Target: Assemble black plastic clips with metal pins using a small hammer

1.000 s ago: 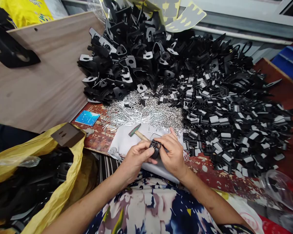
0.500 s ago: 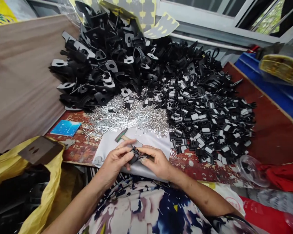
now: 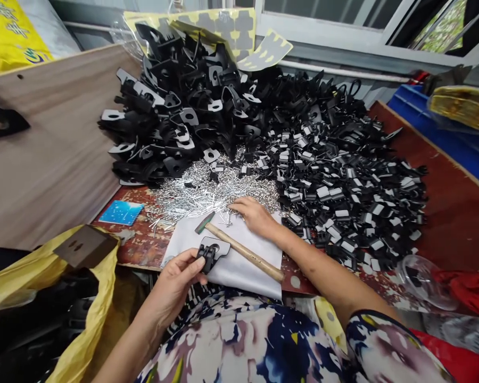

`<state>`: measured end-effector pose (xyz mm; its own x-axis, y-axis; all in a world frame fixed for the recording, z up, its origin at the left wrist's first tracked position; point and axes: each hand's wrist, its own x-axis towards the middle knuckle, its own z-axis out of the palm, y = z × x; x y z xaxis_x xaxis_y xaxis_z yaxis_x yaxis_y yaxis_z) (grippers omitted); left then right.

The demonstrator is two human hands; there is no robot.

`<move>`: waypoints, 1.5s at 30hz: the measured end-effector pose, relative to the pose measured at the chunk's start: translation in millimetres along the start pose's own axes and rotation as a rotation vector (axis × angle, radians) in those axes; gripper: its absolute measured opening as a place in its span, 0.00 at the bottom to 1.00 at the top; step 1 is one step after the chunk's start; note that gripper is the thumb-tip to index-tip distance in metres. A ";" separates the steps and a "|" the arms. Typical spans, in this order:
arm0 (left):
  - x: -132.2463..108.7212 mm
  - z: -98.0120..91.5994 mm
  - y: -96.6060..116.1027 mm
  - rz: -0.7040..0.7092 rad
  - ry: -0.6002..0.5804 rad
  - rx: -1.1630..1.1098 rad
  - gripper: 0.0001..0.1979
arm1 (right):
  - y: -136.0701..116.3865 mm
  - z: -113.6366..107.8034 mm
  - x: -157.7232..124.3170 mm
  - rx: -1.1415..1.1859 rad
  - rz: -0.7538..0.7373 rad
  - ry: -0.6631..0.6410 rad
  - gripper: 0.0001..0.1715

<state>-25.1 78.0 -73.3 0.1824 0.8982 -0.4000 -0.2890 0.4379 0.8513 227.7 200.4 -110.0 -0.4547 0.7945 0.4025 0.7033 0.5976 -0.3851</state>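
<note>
A black clip part [image 3: 208, 259] with a flat, holed plate is pinched between the thumb and fingers of the left hand [image 3: 180, 275], above the near left portion of a pale grey cloth [image 3: 183, 234]. The plate points right, just beside the handle of a hammer [image 3: 245, 252] that lies aslant on the cloth, head away to the left and handle end toward the right. Grey cloth shows on both sides of the handle, and the cloth's near end drops over the table front by the person's lap.

The right hand [image 3: 257, 217] reaches over the far edge of the cloth, fingers drawn fairly close together, tips at the near border of a heap of metal pins [image 3: 211, 194]; whether it has a pin between them I cannot tell.

Right of the pins, a spread of small black pieces [image 3: 343, 197] comes up close to the right forearm. Behind the pins rises a pile of larger black parts [image 3: 175, 117]. To the left, a strip of worn red tabletop [image 3: 143, 250] carries a blue card [image 3: 122, 213] between the pins and an upright wooden board [image 3: 56, 149]. A yellow sack [image 3: 106, 276] stands against the near left table edge. A red-brown board [image 3: 447, 202] bounds the right side.
</note>
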 end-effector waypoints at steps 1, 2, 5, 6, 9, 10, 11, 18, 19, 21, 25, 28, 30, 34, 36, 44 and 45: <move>-1.2 -2.4 -1.8 0.007 0.003 -0.005 0.19 | 4.9 1.5 10.0 0.005 0.015 0.033 0.21; -2.5 -5.5 -3.9 0.013 0.006 -0.012 0.18 | 9.9 0.4 18.1 -0.003 0.041 0.069 0.15; -5.7 -17.4 -11.0 0.028 0.025 -0.047 0.16 | 21.2 -13.2 27.6 -0.034 0.110 0.154 0.06; -6.3 -21.1 -12.9 0.028 0.033 -0.057 0.16 | 22.9 -19.2 25.9 -0.042 0.119 0.167 0.08; -6.5 -27.4 -14.7 0.034 0.056 -0.073 0.16 | 20.6 -35.1 11.1 -0.068 0.118 0.151 0.09; -6.3 -27.6 -14.0 0.038 0.063 -0.076 0.16 | 17.4 -38.9 5.0 -0.084 0.121 0.144 0.10; -5.9 -27.0 -12.9 0.043 0.069 -0.081 0.17 | 13.0 -41.9 -0.8 -0.102 0.129 0.143 0.10; -7.2 -20.1 -9.1 0.037 0.059 -0.093 0.17 | -35.1 -33.6 -8.8 -0.119 -0.016 -0.049 0.15; -9.0 -20.5 -9.0 0.036 0.068 -0.090 0.17 | -40.2 -30.0 -6.4 -0.070 -0.030 -0.107 0.14; -14.0 -22.5 -8.4 0.027 0.094 -0.082 0.18 | -47.1 -23.6 -1.7 0.019 -0.010 -0.187 0.13; -23.8 -27.7 -5.0 0.013 0.145 -0.045 0.20 | -54.3 -13.0 2.9 0.055 0.097 -0.222 0.09; -24.8 -28.1 -2.8 0.043 0.174 0.016 0.20 | -58.6 -4.0 3.1 -0.034 0.182 -0.168 0.09; -21.5 -25.3 -2.1 0.081 0.152 0.091 0.19 | -59.6 -0.1 3.6 -0.015 0.172 -0.144 0.08; -9.0 -12.7 -2.2 0.144 0.040 0.241 0.17 | -61.2 -11.0 2.2 0.070 0.128 -0.093 0.07; -1.9 -5.3 -2.9 0.195 0.012 0.314 0.16 | -68.1 -24.8 -3.6 0.097 0.061 -0.146 0.06; 10.5 9.9 -3.1 0.534 -0.018 0.796 0.15 | -120.2 -51.0 -42.6 0.079 -0.219 -0.328 0.16; 9.7 10.0 -3.1 0.544 -0.019 0.796 0.14 | -122.5 -50.3 -44.2 0.136 -0.164 -0.319 0.17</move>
<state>-13.1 85.0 -76.4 0.2287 0.9665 0.1167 0.3822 -0.1994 0.9023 189.1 86.6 -38.9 -0.7176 0.6679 0.1975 0.5378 0.7116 -0.4522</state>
